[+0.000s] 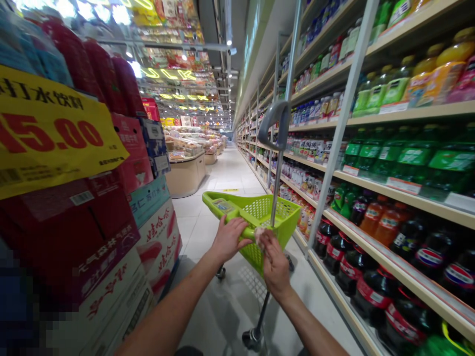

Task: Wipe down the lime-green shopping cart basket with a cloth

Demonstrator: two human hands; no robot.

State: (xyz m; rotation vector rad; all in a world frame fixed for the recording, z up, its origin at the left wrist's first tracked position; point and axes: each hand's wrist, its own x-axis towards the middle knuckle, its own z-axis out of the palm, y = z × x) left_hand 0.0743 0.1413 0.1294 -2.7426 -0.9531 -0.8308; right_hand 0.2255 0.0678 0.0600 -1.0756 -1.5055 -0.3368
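A lime-green plastic shopping cart stands in front of me on caster wheels. My left hand lies over its near rim bar, fingers curled round it. In my right hand, a crumpled whitish cloth is pinched against the near right corner of that rim; whether it is cloth or tissue I cannot tell. A metal pole rises at the cart's right side and carries a grey loop handle, which neither hand touches. Set into the rim left of my left hand is a small label panel.
Drink shelves run along the right, close to the cart. Stacked drink cartons with a yellow price sign stand close on the left. A rounded display counter lies beyond them. The tiled aisle stretches ahead.
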